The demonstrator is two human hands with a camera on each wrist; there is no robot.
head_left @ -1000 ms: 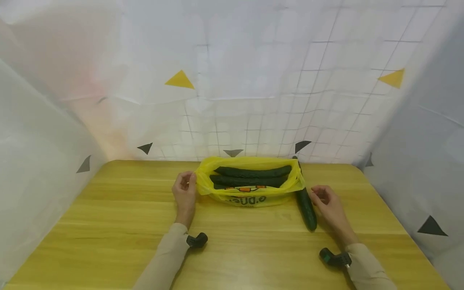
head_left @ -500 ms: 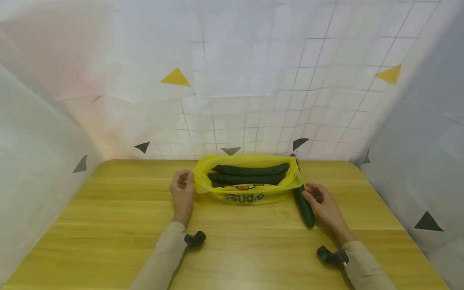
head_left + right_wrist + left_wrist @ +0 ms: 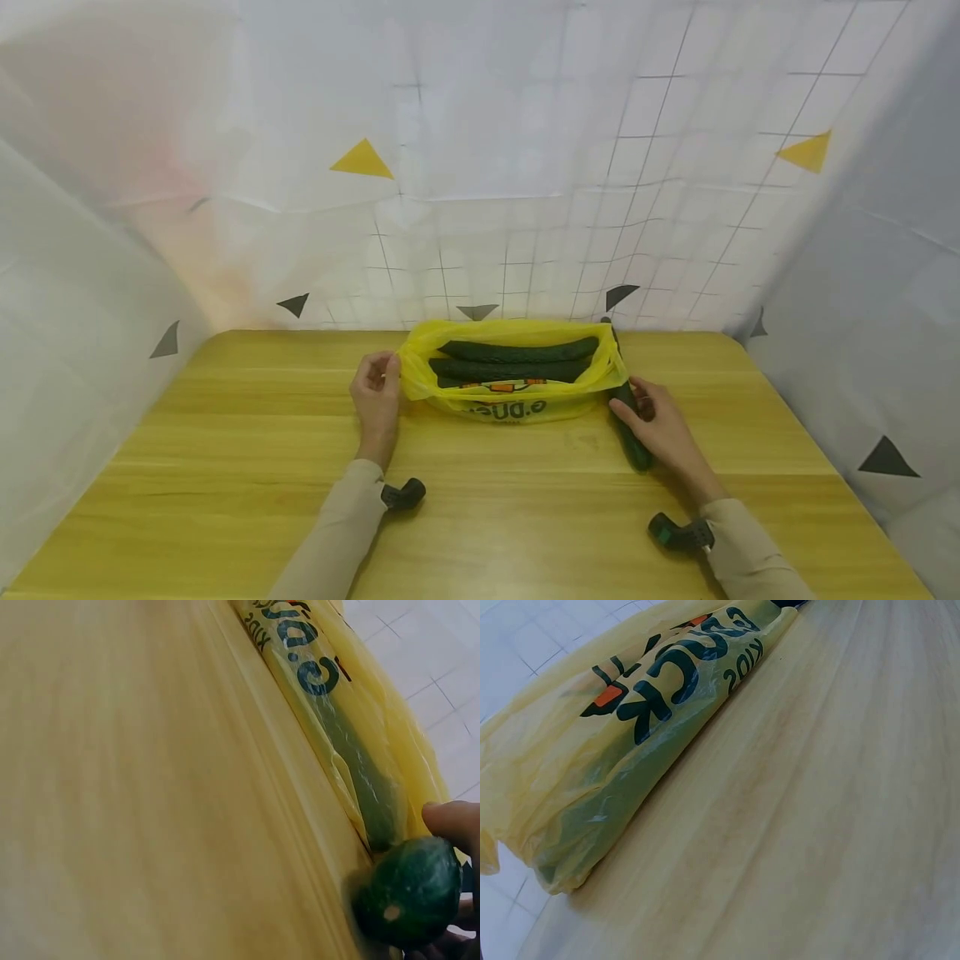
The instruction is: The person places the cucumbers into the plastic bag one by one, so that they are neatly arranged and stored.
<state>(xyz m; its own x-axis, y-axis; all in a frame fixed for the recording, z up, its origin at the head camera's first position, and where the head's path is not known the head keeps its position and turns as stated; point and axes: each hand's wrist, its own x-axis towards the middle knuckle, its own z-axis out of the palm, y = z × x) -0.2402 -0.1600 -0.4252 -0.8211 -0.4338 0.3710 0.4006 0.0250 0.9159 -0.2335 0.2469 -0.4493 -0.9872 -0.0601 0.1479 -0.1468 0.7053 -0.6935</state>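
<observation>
A yellow plastic bag (image 3: 573, 406) with printed lettering lies on the table, its mouth held wide. Dark green cucumbers (image 3: 517, 352) lie lengthwise inside it. At the bag's left corner, my left hand (image 3: 375, 408) pinches the rim between thumb and fingers. One loose cucumber (image 3: 636, 452) lies slantwise along the bag's right end, its far part partly covered by the bag. My right hand (image 3: 663, 429) grips that cucumber around its middle, thumb on the near left side. In the right wrist view the rounded cucumber end (image 3: 412, 892) sits below my thumb (image 3: 454, 823).
The wooden table (image 3: 480, 517) runs back to a white sheet wall (image 3: 495, 167) with grid lines and coloured triangles. Side sheets (image 3: 862, 333) close in the left and right. A small black device (image 3: 405, 494) is strapped at each wrist.
My right hand has moved left onto the loose cucumber and taken hold of it. My left hand keeps its pinch on the bag's rim. The view has shifted slightly.
</observation>
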